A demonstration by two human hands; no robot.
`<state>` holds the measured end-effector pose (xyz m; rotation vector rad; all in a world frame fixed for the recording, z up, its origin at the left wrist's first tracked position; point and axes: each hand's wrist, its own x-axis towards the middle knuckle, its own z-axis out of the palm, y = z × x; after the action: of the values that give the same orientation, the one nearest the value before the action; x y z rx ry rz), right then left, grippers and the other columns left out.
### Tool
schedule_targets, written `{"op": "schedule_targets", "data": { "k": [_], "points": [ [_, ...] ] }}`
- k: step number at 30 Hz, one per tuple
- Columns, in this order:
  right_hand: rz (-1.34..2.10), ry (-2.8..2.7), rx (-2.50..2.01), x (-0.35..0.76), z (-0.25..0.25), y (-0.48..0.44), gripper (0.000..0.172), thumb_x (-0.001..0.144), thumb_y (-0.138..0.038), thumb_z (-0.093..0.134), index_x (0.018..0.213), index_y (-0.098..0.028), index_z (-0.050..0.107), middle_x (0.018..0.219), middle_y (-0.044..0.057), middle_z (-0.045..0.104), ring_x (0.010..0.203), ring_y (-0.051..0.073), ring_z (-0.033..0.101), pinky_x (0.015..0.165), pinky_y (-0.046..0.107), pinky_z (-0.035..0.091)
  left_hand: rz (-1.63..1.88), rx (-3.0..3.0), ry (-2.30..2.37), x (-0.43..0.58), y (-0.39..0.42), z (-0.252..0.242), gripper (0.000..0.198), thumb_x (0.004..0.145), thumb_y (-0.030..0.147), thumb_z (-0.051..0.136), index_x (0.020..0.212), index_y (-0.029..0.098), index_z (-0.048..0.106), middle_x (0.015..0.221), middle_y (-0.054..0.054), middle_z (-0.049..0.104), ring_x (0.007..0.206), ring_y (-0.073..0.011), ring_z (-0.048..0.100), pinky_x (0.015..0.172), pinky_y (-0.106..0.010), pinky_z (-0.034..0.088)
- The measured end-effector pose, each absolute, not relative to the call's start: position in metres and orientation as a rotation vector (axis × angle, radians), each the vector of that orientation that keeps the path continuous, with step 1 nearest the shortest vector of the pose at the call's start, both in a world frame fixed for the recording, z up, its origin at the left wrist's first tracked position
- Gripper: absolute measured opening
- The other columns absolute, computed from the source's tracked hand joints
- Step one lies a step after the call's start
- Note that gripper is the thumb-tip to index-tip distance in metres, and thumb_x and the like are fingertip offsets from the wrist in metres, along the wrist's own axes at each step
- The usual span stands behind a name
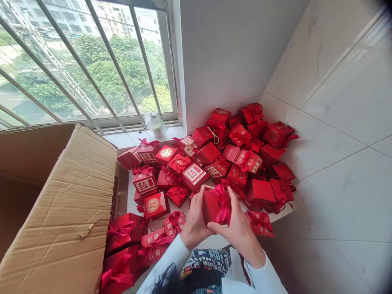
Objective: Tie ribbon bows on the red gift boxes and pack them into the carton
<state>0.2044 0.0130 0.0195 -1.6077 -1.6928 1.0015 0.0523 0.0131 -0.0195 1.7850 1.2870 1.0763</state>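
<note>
The left hand (193,218) and the right hand (237,232) are both closed around a small red cardboard gift box (211,210), their fingers pressed to its sides, at about five o'clock from the centre of view. A red satin ribbon bow (224,203) sits on top of the box. Behind the hands, a heap of red gift boxes (232,155) lies on a white flat surface (134,200), spreading towards twelve and three o'clock. Many in the heap show ribbon bows or loose ribbon, while a few, such as a plain red box (208,153), show no bow from this angle. At eight o'clock stands an open brown corrugated cardboard carton (61,204), with more red ribbon-tied boxes (122,230) by its flap. Whether any lie inside it cannot be seen, so the number of boxes in all cannot be told.
</note>
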Motion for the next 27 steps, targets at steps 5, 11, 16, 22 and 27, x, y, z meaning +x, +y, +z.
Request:
{"op": "schedule_targets", "data": {
  "k": [5,11,16,22,27],
  "points": [
    [1.453,-1.545,-1.087,0.198,0.028,0.026,0.081,0.069,-0.064,0.064,0.134,-0.024,0.037,0.138,0.013,0.045,0.126,0.026,0.045,0.101,0.04,0.042,1.192,1.444,1.212,0.009,-0.004,-0.001,0.133,0.047,0.037,0.088,0.146,0.036,-0.002,0.145,-0.012,0.034,0.122,-0.0346,0.049,0.098,-0.051,0.046],
    [1.52,-1.405,-0.992,0.184,0.042,0.032,0.06,0.076,-0.062,0.058,0.123,-0.026,0.048,0.133,0.008,0.051,0.125,0.023,0.046,0.104,0.036,0.038,1.195,1.697,1.327,-0.01,-0.028,0.018,0.133,0.043,0.041,0.089,0.146,0.036,0.005,0.151,-0.009,0.024,0.132,-0.0387,0.035,0.106,-0.054,0.037],
    [1.69,-1.59,-1.062,0.178,0.054,0.034,0.061,0.083,-0.07,0.037,0.125,-0.027,0.051,0.129,0.007,0.055,0.122,0.025,0.048,0.104,0.04,0.036,1.095,1.823,1.246,-0.015,-0.04,0.02,0.129,0.048,0.043,0.087,0.146,0.036,0.003,0.152,-0.011,0.022,0.135,-0.039,0.029,0.11,-0.058,0.029],
    [1.864,-1.675,-0.892,0.181,0.065,0.039,0.063,0.086,-0.068,0.032,0.122,-0.023,0.055,0.119,0.009,0.059,0.114,0.025,0.053,0.097,0.041,0.041,1.024,1.511,0.883,-0.022,-0.036,0.013,0.135,0.036,0.051,0.088,0.146,0.029,0.013,0.15,-0.015,0.026,0.134,-0.038,0.032,0.11,-0.053,0.031],
    [1.636,-1.671,-0.956,0.183,0.063,0.039,0.028,0.079,-0.045,0.065,0.089,-0.019,0.064,0.09,0.004,0.063,0.089,0.019,0.058,0.085,0.033,0.046,1.004,1.413,0.854,-0.028,-0.029,0.015,0.133,0.034,0.053,0.087,0.146,0.025,0.02,0.149,-0.016,0.028,0.136,-0.0388,0.028,0.109,-0.051,0.033]
  ]
}}
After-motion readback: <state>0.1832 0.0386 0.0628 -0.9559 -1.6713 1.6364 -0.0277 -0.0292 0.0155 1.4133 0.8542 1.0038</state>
